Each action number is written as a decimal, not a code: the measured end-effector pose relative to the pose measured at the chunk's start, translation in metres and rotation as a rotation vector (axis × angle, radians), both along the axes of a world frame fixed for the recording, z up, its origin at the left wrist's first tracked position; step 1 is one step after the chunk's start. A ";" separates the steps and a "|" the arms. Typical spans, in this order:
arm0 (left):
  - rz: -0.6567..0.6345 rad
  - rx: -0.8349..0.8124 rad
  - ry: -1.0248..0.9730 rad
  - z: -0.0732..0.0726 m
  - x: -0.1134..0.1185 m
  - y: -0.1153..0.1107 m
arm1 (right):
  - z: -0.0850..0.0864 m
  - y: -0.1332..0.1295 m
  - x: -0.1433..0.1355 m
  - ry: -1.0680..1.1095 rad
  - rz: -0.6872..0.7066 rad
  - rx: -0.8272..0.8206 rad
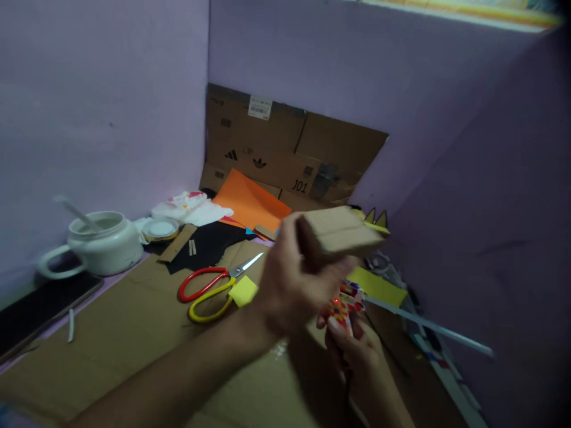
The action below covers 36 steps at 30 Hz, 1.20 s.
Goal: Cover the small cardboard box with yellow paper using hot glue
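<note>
My left hand [297, 282] is closed around a small brown cardboard block or box [341, 229], lifted above the work surface and tilted; its edges are slightly blurred. Lower and to the right, my right hand [357, 345] grips a hot glue gun [343, 306] with a bright flower pattern and a lit red light. A long translucent glue stick [432, 327] appears to stick out from its back toward the right. The gun's nozzle is hidden near my left hand. Left of my left wrist lie scissors [223, 288] with red and yellow handles, beside a yellow paper square [243, 291].
A white mug [104, 246] with a stick in it stands at the left, behind a dark phone-like slab [49, 309]. Orange paper [252, 199], black paper [223, 241] and a round lid [160, 229] lie at the back. A cardboard sheet [272, 142] leans against the wall.
</note>
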State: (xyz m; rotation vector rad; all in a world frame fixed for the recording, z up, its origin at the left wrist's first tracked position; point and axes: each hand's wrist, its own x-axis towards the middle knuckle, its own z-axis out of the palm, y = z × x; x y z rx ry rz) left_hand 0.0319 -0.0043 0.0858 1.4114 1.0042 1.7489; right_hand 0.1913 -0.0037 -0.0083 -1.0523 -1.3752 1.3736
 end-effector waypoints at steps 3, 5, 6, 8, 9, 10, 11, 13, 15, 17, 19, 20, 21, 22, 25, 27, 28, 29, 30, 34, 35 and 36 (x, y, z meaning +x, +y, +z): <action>0.213 -0.208 0.171 -0.034 -0.038 0.006 | 0.006 0.015 -0.005 0.112 -0.003 -0.069; 0.282 -0.332 0.334 -0.055 -0.053 0.007 | 0.011 0.015 -0.004 0.148 -0.003 -0.108; 0.272 -0.379 0.389 -0.063 -0.055 0.007 | 0.013 0.013 -0.003 0.147 0.008 -0.120; 0.272 -0.382 0.487 -0.074 -0.054 0.006 | 0.015 0.010 -0.001 0.128 0.044 -0.126; 0.281 -0.360 0.530 -0.077 -0.052 0.005 | 0.016 0.009 0.000 0.116 0.060 -0.121; 0.298 -0.331 0.570 -0.080 -0.049 0.005 | 0.016 0.009 0.001 0.105 0.074 -0.113; 0.320 -0.307 0.604 -0.081 -0.047 0.005 | 0.015 0.009 0.001 0.091 0.083 -0.103; 0.349 -0.264 0.662 -0.085 -0.044 0.005 | 0.014 0.009 0.001 0.045 0.089 -0.071; 0.352 -0.217 0.706 -0.088 -0.045 0.005 | 0.013 0.009 0.001 -0.019 0.086 -0.030; 0.345 -0.168 0.733 -0.091 -0.046 0.004 | 0.013 0.008 0.000 -0.078 0.087 0.009; 0.341 -0.144 0.743 -0.093 -0.047 0.004 | 0.014 0.007 0.000 -0.119 0.086 0.034; 0.340 -0.136 0.746 -0.093 -0.047 0.004 | 0.014 0.006 0.000 -0.135 0.083 0.045; 0.337 -0.129 0.747 -0.093 -0.048 0.004 | 0.015 0.005 -0.001 -0.148 0.083 0.053; 0.334 -0.125 0.748 -0.092 -0.048 0.005 | 0.016 0.004 0.000 -0.159 0.080 0.061; 0.314 -0.117 0.752 -0.091 -0.050 0.005 | 0.018 0.003 0.000 -0.187 0.101 0.073; 0.301 -0.113 0.755 -0.090 -0.051 0.005 | 0.019 0.004 0.001 -0.205 0.142 0.068; 0.298 -0.110 0.756 -0.090 -0.052 0.004 | 0.019 0.004 0.001 -0.219 0.164 0.063; 0.296 -0.108 0.758 -0.090 -0.052 0.004 | 0.020 0.005 0.001 -0.232 0.180 0.059; 0.294 -0.103 0.760 -0.089 -0.052 0.004 | 0.020 0.005 0.001 -0.241 0.188 0.054; 0.278 -0.075 0.763 -0.087 -0.053 0.003 | 0.017 0.006 0.002 -0.265 0.175 0.059; 0.276 -0.072 0.763 -0.087 -0.053 0.002 | 0.015 0.007 0.003 -0.277 0.169 0.070; 0.274 -0.070 0.764 -0.086 -0.053 0.002 | 0.013 0.007 0.004 -0.293 0.167 0.082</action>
